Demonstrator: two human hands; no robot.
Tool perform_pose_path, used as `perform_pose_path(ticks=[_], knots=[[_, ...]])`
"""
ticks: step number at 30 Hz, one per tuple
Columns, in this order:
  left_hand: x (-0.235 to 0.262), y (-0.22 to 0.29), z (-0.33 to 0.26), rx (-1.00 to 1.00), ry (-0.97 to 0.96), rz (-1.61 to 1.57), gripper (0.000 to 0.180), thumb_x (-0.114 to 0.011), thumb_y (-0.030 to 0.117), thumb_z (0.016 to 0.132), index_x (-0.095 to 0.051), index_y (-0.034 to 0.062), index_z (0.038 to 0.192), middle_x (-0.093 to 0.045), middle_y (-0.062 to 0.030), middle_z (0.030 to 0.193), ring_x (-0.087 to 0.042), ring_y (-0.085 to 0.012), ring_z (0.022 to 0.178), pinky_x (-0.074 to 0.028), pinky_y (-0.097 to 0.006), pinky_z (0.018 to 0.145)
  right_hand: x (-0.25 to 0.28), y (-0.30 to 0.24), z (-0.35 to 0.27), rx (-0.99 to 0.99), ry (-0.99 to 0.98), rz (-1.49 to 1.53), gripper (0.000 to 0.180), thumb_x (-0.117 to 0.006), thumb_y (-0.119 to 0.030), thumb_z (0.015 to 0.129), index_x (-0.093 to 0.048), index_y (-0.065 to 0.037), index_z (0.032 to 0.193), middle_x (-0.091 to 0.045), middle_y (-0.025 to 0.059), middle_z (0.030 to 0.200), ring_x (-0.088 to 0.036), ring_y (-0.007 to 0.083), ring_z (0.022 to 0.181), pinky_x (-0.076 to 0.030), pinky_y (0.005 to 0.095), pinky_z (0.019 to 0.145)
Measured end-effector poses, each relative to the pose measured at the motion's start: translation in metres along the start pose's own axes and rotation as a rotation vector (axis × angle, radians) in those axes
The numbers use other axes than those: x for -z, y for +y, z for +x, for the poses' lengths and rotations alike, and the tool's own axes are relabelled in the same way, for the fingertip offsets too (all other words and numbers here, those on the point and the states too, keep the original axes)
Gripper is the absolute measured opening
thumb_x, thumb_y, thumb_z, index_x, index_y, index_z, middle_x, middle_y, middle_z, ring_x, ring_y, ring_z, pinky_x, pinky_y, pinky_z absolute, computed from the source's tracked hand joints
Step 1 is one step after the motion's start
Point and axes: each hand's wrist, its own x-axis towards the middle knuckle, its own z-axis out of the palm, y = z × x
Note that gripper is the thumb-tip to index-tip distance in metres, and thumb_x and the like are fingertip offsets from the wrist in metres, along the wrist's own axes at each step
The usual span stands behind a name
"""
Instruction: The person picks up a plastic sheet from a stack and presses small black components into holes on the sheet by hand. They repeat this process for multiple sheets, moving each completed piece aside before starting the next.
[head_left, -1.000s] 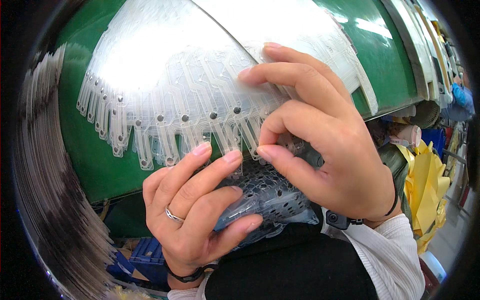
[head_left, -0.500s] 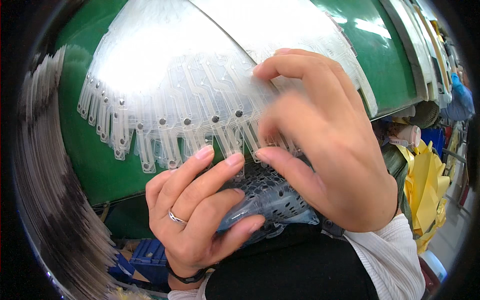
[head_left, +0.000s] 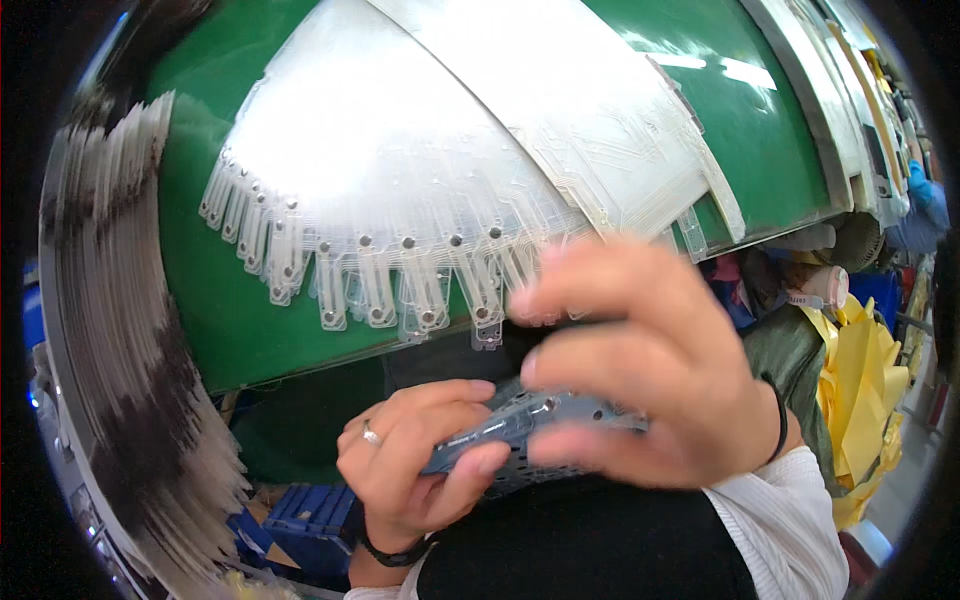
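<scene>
My left hand (head_left: 405,460), with a ring on one finger, pinches a curled clear film sheet (head_left: 500,428) dotted with dark-rimmed holes, low in front of my body. Over its right end hovers my right hand (head_left: 650,370), smeared by motion, fingers spread and thumb apart. Whether its thumb touches the film I cannot tell. Just beyond both hands lies a fanned stack of clear printed-circuit film sheets (head_left: 400,180), its tabs with dark dots reaching past the table's near edge. A second pile of circuit films (head_left: 610,120) lies against it on the right.
A green table (head_left: 270,355) carries the stacks. To the left stands a tall, dense stack of film sheets (head_left: 120,320). Blue crates (head_left: 305,525) sit low at left. At right are yellow sheets (head_left: 860,390), a pink-and-white roll (head_left: 825,285) and a dark green bag (head_left: 790,365).
Both hands have drawn back from the fanned stack toward my body, with the film in my left hand. My right hand has dropped lower, and the stack's tabs show more fully.
</scene>
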Motion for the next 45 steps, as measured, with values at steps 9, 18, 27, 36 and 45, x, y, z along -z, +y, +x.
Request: perform_pose_path(ticks=[9,18,27,36,45], knots=[[-0.012,0.011,0.003,0.175,-0.004,-0.32,0.041,-0.081,0.033,0.076,-0.069,-0.0031,0.091,-0.071,-0.0163,0.086,-0.071,-0.0256,0.078,-0.056,-0.031,0.072,-0.002,-0.002,-0.033,-0.061,-0.109,0.182,0.028,-0.072,-0.019,0.08,-0.061,-0.006,0.102,-0.061,0.0084,0.095,-0.063,0.0242,0.077,-0.049,0.0344,0.065],[-0.011,0.017,-0.002,0.035,-0.131,-0.167,0.013,-0.078,0.011,0.076,-0.07,0.0019,0.073,-0.069,-0.0083,0.069,-0.069,-0.0226,0.062,-0.055,-0.028,0.058,-0.007,-0.002,-0.044,-0.073,-0.152,0.138,0.018,-0.066,-0.024,0.088,-0.063,-0.006,0.084,-0.063,0.005,0.076,-0.063,0.0239,0.065,-0.047,0.0329,0.059],[-0.01,0.015,0.001,0.035,-0.115,-0.125,0.021,-0.08,0.017,0.074,-0.07,-0.001,0.078,-0.07,-0.0116,0.072,-0.07,-0.0235,0.064,-0.055,-0.03,0.059,0.002,-0.001,-0.04,-0.172,-0.047,0.395,0.02,-0.071,-0.011,0.082,-0.062,-0.002,0.097,-0.064,0.0133,0.099,-0.065,0.0302,0.086,-0.053,0.0356,0.073],[-0.011,0.014,0.009,0.012,-0.131,-0.051,0.021,-0.081,0.018,0.074,-0.07,-0.0002,0.079,-0.069,-0.0125,0.072,-0.07,-0.0238,0.065,-0.055,-0.029,0.059,-0.001,0.006,-0.039,-0.08,0.028,0.293,0.015,-0.071,-0.007,0.079,-0.062,-0.003,0.089,-0.065,0.0099,0.099,-0.064,0.0275,0.086,-0.051,0.0363,0.073],[-0.006,0.018,0.023,0.093,-0.12,-0.042,0.024,-0.079,0.023,0.075,-0.068,0.0018,0.075,-0.067,-0.0106,0.069,-0.067,-0.0243,0.063,-0.052,-0.031,0.058,0.023,0.015,-0.02,-0.124,0.038,0.164,0.018,-0.074,-0.001,0.071,-0.064,-0.006,0.085,-0.066,0.0126,0.107,-0.06,0.0292,0.101,-0.047,0.0392,0.087]])
